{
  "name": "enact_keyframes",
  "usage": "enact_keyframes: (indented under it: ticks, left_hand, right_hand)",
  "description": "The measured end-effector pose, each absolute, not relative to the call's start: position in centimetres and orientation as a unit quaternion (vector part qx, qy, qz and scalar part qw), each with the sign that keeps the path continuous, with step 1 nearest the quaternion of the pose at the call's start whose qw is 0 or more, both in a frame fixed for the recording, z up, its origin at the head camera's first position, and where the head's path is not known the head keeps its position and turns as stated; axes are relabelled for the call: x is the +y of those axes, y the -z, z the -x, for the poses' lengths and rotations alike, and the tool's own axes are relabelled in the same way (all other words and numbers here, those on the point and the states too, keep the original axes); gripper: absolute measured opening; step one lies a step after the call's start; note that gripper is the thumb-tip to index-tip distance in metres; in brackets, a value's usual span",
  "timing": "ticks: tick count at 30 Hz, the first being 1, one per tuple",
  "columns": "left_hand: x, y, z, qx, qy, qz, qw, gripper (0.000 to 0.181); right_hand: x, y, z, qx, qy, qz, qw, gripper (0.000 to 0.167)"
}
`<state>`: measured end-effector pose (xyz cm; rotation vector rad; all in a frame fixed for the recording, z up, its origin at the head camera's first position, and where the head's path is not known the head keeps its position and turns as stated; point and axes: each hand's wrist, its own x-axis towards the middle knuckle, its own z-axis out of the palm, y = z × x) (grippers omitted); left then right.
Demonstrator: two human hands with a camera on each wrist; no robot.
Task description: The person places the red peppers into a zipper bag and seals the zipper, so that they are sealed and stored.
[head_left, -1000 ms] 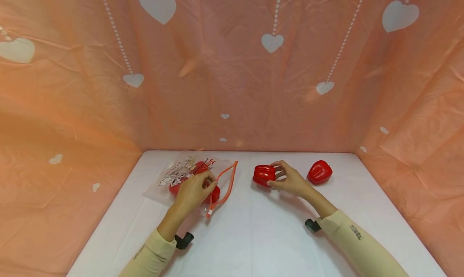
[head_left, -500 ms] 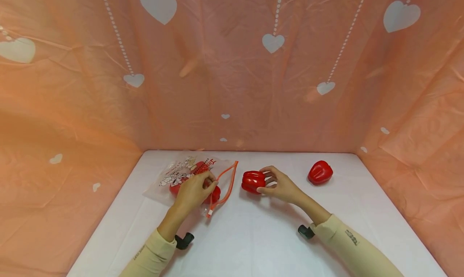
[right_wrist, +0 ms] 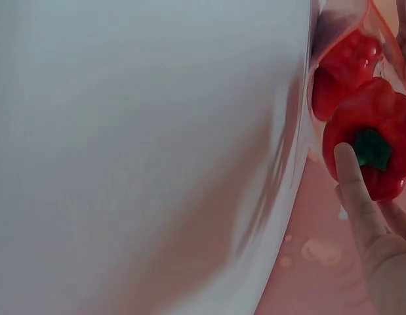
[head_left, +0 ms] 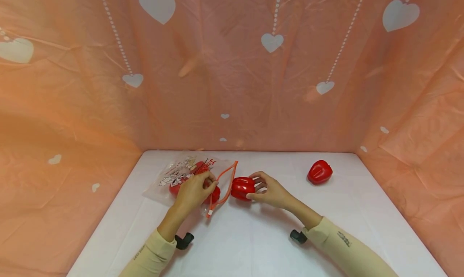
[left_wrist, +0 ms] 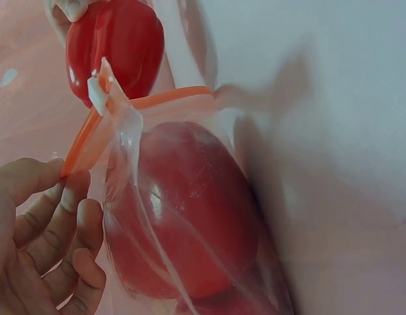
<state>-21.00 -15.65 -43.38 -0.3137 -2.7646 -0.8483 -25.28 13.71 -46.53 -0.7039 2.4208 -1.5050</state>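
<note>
Plainly, left fingers [left_wrist: 90, 226] pinch one bag [head_left: 157, 191] — right fingers [right_wrist: 352, 180] grip one of two loose peppers [head_left: 243, 188].

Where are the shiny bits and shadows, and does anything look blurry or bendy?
Head view: bright glints on the red pepper in the right hand, soft shadows on the white table; left wrist view: dim, another pepper hazy through the bag; right wrist view: broad, soft-edged shadow, table edge curved, maybe lens distortion.
</note>
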Motion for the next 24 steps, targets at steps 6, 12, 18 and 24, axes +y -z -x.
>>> enact_keyframes:
  ticks: [6, 12, 18, 24]
  left_hand:
    - [-15.6, 43.4, 21.0, -0.945, 0.286, 0.110, 0.117, 0.008]
    - [-15.6, 43.4, 21.1, -0.945, 0.285, 0.113, 0.118, 0.007]
    - [-15.7, 43.4, 21.1, -0.945, 0.285, 0.113, 0.118, 0.007]
    - [-15.6, 43.4, 21.1, -0.945, 0.283, 0.112, 0.119, 0.007]
  right_hand:
    - [12.6, 46.6, 24.7, 0.819, 0.510, 0.239, 0.111, 0.059]
    - [11.5, 46.9, 24.4, 0.818, 0.513, 0.237, 0.112, 0.059]
    - [10.7, 47.2, 24.2, 0.819, 0.516, 0.226, 0.110, 0.057]
    - [10.1, 47.5, 24.0, 0.813, 0.532, 0.198, 0.134, 0.058]
